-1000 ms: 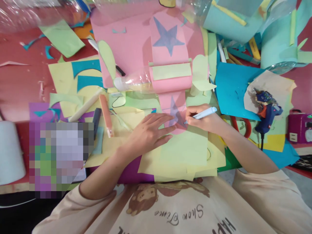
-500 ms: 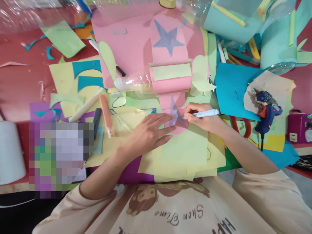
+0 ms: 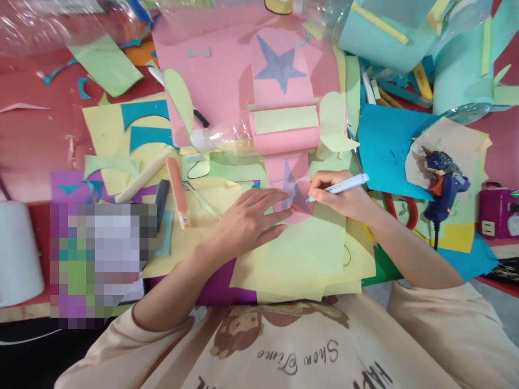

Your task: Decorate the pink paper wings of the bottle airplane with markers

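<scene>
A light blue marker (image 3: 346, 183) is pinched in my right hand (image 3: 340, 194), its tip at the right edge of a blue-grey star (image 3: 298, 195) on the lower pink paper flap (image 3: 300, 163). My left hand (image 3: 253, 219) lies with fingers spread over the left side of that flap. Farther up, the pink paper bears a second star (image 3: 279, 64) and wraps round a clear bottle (image 3: 227, 135) lying on its side. A pale green strip (image 3: 286, 119) crosses the wrap, and green paper shapes (image 3: 336, 124) stick out at both sides.
To the right are a blue glue gun (image 3: 444, 197) on pale paper, red-handled scissors (image 3: 411, 212) and a blue-green wrapped bottle (image 3: 458, 73). On the left lie an orange marker (image 3: 177, 189), a dark marker (image 3: 161, 202) and paper scraps. A white cylinder (image 3: 18, 254) stands far left.
The marker's tip has moved slightly right and down along the star's edge, and its back end has tilted up. My left hand has stayed in place.
</scene>
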Demonstrator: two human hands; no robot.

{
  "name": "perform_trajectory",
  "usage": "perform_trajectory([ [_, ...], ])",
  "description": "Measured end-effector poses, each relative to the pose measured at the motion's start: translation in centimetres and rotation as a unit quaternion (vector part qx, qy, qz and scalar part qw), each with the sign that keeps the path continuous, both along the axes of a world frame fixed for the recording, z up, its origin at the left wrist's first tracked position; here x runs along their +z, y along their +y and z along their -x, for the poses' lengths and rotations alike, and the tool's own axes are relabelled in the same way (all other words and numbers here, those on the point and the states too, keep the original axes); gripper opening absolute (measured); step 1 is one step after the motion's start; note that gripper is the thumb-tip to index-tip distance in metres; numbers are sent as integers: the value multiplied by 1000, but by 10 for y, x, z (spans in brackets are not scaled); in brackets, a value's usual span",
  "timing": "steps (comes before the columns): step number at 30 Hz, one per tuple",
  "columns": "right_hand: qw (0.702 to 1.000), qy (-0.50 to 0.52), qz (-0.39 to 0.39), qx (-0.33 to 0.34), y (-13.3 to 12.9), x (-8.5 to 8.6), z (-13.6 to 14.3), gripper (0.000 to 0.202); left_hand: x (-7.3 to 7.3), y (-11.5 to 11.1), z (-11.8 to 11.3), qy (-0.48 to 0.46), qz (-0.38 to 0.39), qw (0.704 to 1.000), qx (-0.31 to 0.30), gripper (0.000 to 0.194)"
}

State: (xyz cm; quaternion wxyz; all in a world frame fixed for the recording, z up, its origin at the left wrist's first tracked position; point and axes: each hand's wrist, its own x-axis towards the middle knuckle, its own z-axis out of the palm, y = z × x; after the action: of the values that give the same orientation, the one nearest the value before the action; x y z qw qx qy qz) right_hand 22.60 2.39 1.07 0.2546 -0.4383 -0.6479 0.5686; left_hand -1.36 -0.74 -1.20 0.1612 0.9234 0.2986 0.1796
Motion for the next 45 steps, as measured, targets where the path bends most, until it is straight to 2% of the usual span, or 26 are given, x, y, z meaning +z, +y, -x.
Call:
perform_trajectory([
  [4,997,20,6,-70,0,-3,-1,18,1,0,0,-7,-6,1000,1,28],
  [7,996,30,21,-80,-2,-6,-3,15,3,0,0,-13,1,1000,9,31],
  [15,1000,2,-2,-6,-5,-5,0,13,5,-3,-2,19,1,1000,16,27],
  [19,998,-51,-24,-1,-4,0,3,10,4,-3,-3,21,1,1000,17,28],
  [26,997,-58,-49,10,-3,-1,4,12,3,-2,-4,10,20,1000,15,30],
  [36,997,-66,-31,26,-4,0,1,12,3,-1,-4,2,11,1000,15,29],
  [45,998,-49,-6,39,-4,-1,0,10,4,-2,-4,12,32,999,19,28],
])
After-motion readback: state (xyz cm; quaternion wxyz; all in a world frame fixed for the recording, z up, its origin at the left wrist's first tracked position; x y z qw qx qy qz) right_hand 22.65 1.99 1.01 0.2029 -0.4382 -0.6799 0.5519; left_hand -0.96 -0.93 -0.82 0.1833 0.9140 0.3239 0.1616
